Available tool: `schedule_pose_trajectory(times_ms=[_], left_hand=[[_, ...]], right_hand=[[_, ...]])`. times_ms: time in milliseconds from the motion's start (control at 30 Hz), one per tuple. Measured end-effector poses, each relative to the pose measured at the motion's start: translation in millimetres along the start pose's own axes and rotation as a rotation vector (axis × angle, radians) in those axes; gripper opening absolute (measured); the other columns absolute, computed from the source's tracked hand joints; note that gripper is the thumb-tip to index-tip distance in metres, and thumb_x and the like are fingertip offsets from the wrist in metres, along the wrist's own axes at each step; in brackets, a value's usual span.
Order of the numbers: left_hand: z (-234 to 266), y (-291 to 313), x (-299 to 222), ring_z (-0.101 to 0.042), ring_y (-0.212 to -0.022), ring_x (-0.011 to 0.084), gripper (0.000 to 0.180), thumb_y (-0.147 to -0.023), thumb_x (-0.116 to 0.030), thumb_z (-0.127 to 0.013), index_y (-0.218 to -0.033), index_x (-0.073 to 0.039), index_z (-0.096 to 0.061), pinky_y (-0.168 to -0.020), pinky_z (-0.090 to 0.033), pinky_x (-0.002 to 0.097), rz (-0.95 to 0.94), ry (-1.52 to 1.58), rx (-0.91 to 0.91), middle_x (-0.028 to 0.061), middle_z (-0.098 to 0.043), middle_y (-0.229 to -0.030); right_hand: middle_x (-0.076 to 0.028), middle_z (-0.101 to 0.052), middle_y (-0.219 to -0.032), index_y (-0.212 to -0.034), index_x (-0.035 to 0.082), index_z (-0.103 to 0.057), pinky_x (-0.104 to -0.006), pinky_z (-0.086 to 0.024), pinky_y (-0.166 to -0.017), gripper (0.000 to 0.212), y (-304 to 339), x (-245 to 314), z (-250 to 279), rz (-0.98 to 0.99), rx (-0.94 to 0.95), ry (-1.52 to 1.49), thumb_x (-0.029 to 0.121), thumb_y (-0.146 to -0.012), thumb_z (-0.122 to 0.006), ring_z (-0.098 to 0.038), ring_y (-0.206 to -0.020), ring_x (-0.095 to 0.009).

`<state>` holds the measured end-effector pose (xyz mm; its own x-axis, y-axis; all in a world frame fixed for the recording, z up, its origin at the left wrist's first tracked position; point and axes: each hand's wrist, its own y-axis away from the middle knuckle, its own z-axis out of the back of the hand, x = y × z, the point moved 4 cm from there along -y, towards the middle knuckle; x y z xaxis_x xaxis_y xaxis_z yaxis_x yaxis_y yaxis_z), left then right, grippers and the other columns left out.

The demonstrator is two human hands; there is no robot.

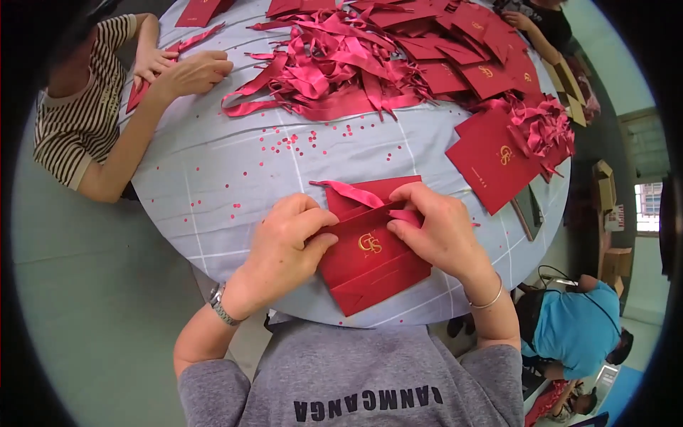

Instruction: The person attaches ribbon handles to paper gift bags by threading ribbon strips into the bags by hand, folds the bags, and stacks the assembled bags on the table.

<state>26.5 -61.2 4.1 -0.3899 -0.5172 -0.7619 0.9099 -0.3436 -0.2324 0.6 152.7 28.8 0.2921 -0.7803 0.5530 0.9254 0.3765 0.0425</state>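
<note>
In front of me, at the table's near edge, lies a flat red paper gift bag [377,274] with a gold emblem. My left hand [284,238] is closed, its thumb and fingers pinching the upper left edge of the bag. At the upper right edge, my right hand [442,229] grips the bag between thumb and forefinger, with a bit of ribbon beside the thumb. A pink-red ribbon [350,192] runs along the bag's mouth, its loose end pointing left. Another red bag [404,183] shows partly behind it.
A heap of red ribbons [327,67] covers the far middle of the cloth-covered table [235,178]. Stacked red bags [484,75] lie far right, more bags [491,160] nearer. Small red dots [288,139] are scattered about. A co-worker's hands [188,75] work at the left.
</note>
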Motion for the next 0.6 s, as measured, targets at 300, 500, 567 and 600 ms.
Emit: schedule_pose_trajectory(times_ms=[300, 500, 567, 600], left_hand=[[-8, -6, 24, -0.048, -0.067, 0.0016, 0.004, -0.085, 0.000, -0.063, -0.088, -0.002, -0.061, -0.059, -0.039, 0.0194, 0.362, 0.486, -0.029, -0.0058, -0.055, -0.074], [-13, -11, 25, -0.049, -0.068, 0.0016, 0.004, -0.085, -0.002, -0.063, -0.088, -0.002, -0.060, -0.059, -0.040, 0.0191, 0.434, 0.412, 0.007, -0.0051, -0.056, -0.075], [-18, -8, 27, -0.050, -0.068, 0.0022, 0.005, -0.085, -0.003, -0.064, -0.088, -0.002, -0.060, -0.059, -0.041, 0.0195, 0.444, 0.444, 0.021, -0.0048, -0.056, -0.075], [-19, -9, 26, -0.050, -0.068, 0.0022, 0.005, -0.085, -0.003, -0.064, -0.088, -0.002, -0.060, -0.059, -0.041, 0.0195, 0.447, 0.440, 0.020, -0.0048, -0.056, -0.075]], right_hand=[[-0.001, -0.057, -0.072, -0.117, 0.000, -0.061, -0.0212, -0.044, -0.058, 0.047, 63, -54, 66, -0.128, -0.020, -0.267, -0.001, -0.071, -0.072, -0.056, -0.065, -0.007], [-0.002, -0.057, -0.073, -0.107, -0.002, -0.063, -0.0205, -0.041, -0.051, 0.032, 122, -83, 78, -0.179, -0.220, -0.671, -0.001, -0.075, -0.064, -0.053, -0.060, -0.007], [-0.004, -0.055, -0.075, -0.100, -0.001, -0.062, -0.0221, -0.038, -0.048, 0.027, 129, -76, 67, -0.111, -0.292, -0.765, 0.006, -0.076, -0.070, -0.050, -0.056, -0.009], [-0.006, -0.054, -0.075, -0.097, -0.001, -0.061, -0.0226, -0.038, -0.048, 0.029, 129, -67, 64, 0.059, -0.301, -0.874, 0.011, -0.075, -0.074, -0.050, -0.056, -0.011]])
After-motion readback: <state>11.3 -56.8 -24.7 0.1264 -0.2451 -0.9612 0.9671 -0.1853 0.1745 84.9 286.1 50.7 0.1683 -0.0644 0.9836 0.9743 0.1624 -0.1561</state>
